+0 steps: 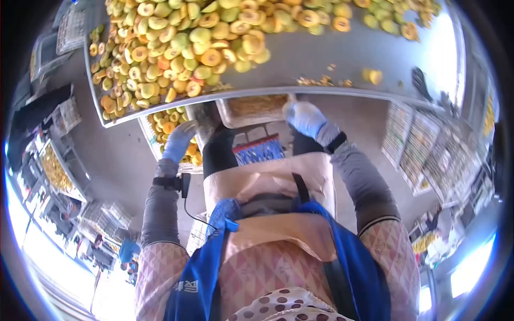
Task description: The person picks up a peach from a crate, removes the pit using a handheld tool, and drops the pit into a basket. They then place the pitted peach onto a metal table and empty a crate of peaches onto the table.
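My left hand (180, 141), in a pale blue glove, is over the right side of a white crate (149, 135) of halved yellow stone fruit (167, 127). Its fingers look stretched out toward the rim, and nothing shows in them. Just below the table's front edge is my right hand (306, 119), gloved too, beside the right end of a light tray (229, 119) holding brownish bits. The fingers of that hand look curled, slightly blurred; what they hold, if anything, is hidden. A big heap of fruit halves (182, 48) covers the left and far part of the metal table (300, 59).
Small pit scraps (324, 81) and a loose fruit piece (375, 76) lie near the table's front edge. A dark object (421, 83) is at its right. Stacked white crates (423, 142) stand on the right; another fruit crate (56, 167) is at left. People work in the background.
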`<state>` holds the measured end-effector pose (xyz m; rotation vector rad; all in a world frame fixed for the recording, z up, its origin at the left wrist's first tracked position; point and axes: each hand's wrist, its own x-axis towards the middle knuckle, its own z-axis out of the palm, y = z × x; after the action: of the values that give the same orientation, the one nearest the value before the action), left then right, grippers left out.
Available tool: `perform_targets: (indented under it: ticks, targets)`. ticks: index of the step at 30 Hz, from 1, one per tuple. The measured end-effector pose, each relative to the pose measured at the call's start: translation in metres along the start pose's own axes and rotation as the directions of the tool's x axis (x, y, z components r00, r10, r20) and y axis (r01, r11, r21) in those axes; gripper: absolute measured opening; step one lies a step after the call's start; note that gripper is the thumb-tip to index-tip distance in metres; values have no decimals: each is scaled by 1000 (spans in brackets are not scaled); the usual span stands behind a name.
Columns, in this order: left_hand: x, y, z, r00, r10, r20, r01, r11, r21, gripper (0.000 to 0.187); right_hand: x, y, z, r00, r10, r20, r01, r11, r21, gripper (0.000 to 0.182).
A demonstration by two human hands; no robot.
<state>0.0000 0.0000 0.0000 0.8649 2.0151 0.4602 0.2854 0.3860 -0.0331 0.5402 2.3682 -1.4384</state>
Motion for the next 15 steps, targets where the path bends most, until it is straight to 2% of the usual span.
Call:
perform_targets:
  ticks: [1, 2, 3, 4, 5, 6, 7, 8, 9, 10, 11, 12, 13, 15]
  targets:
    - [-14, 15, -11, 988, 152, -20, -143, 958, 248, 34, -6, -17, 17, 996, -77, 45, 77, 997, 3, 18]
    - [-19, 84, -22, 964, -232, -129, 234, 972, -6, 27, -11, -18, 46, 992, -85, 98, 89, 995, -34, 16]
    - [53, -1, -12, 963, -123, -239, 99, 989, -108, 21, 84, 24, 105, 987, -110, 118, 125, 984, -128, 14]
    - [74, -4, 1, 966, -26, -256, 32, 999, 18, 21, 73, 57, 105, 985, -56, 163, 94, 967, -237, 13]
    - [91, -1, 13, 960, 71, -270, -31, 988, 149, 21, 92, 81, 155, 938, -345, -23, 343, 937, -70, 15]
    - [109, 0, 26, 945, 167, -281, -87, 957, 278, 22, 119, 84, 172, 981, -173, 91, 186, 970, -154, 18]
    - [116, 74, -22, 940, -106, -324, 105, 994, -19, 25, 146, 87, 189, 979, 6, 202, 50, 960, -274, 23]
    - [126, 35, -4, 929, -53, -365, -33, 973, -226, 27, 165, 75, 191, 956, 112, 270, -32, 958, -285, 26]
    - [138, 21, -4, 934, 137, -330, -67, 974, 216, 28, 181, 78, 205, 968, 45, 248, 23, 964, -266, 32]
    - [143, 11, 2, 870, 222, -439, -143, 968, 207, 26, 186, 93, 218, 976, 0, 216, 56, 966, -253, 38]
    - [145, 23, 0, 877, 80, -473, -63, 997, 52, 26, 184, 133, 258, 994, -58, 95, 86, 940, -329, 35]
    - [149, 24, -1, 888, 80, -452, -65, 997, 49, 27, 189, 167, 298, 992, -122, -29, 100, 909, -405, 32]
    - [160, 15, -7, 912, 60, -406, -65, 998, 1, 29, 189, 167, 297, 997, -74, -2, 67, 914, -400, 30]
    - [165, 16, -5, 914, 15, -406, -6, 1000, 23, 30, 191, 163, 296, 999, -50, 11, 51, 929, -367, 27]
